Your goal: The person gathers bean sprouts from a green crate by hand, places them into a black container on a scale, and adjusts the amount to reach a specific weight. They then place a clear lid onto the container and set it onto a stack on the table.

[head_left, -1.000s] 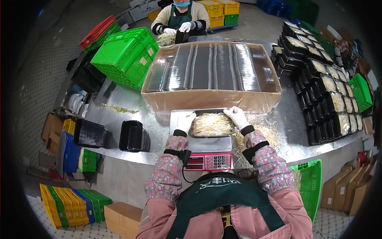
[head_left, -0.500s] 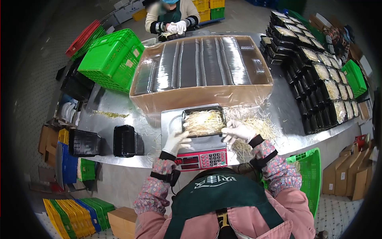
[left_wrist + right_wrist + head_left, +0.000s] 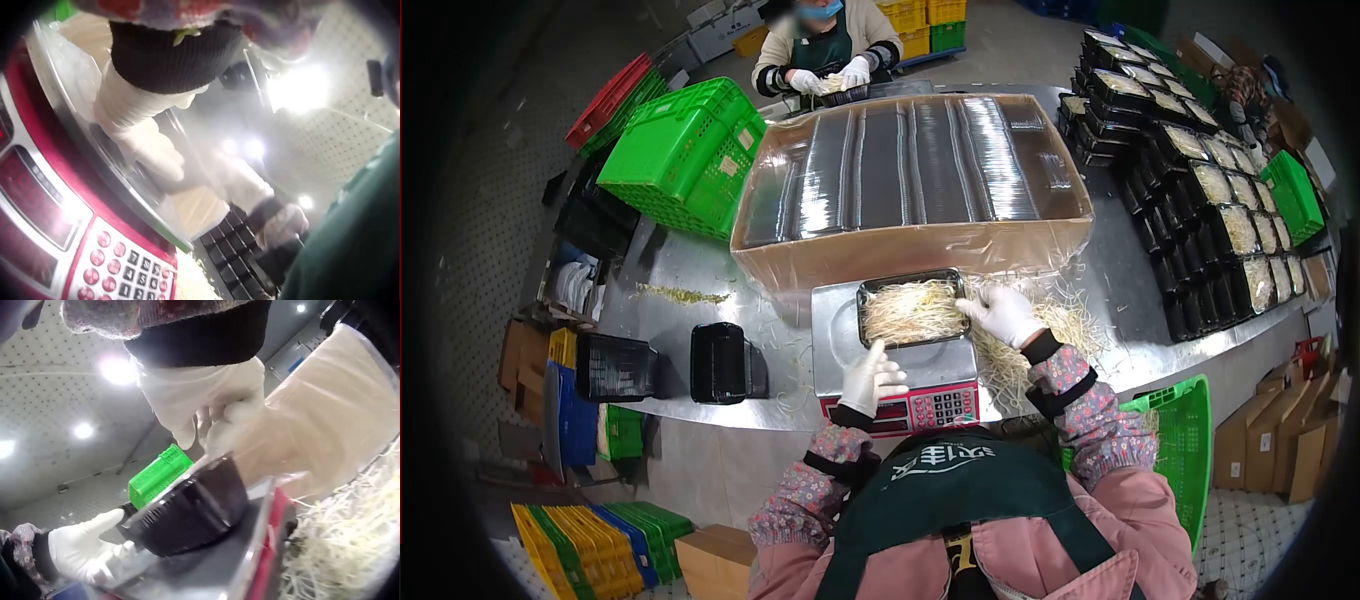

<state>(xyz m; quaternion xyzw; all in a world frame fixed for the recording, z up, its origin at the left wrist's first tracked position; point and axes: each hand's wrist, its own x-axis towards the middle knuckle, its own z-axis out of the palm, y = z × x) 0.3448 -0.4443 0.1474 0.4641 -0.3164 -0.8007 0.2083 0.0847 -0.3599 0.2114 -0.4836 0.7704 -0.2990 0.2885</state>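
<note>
A black plastic tray of bean sprouts [image 3: 912,309] sits on the steel pan of a red weighing scale [image 3: 940,408]. My white-gloved left hand [image 3: 874,382] is just below the tray's near left corner, over the scale's front edge, with its fingers extended and nothing held. My right hand [image 3: 1007,314], gloved as well, reaches from the right with its fingertips at the tray's right rim. In the right wrist view the right hand's fingers [image 3: 219,428] bend down over the black tray [image 3: 194,512]; I cannot tell whether they pinch any sprouts.
Loose sprouts [image 3: 1050,335] lie right of the scale. A large carton [image 3: 910,250] of stacked black trays stands behind it. Two black containers [image 3: 720,362] [image 3: 615,367] are at left. Filled trays [image 3: 1235,230] are piled at right. Another person [image 3: 830,60] works across the table.
Both hands held the tray's sides and have since let go. The left hand has come down towards the scale's front; the right drew back, then moved up to the tray's right rim.
</note>
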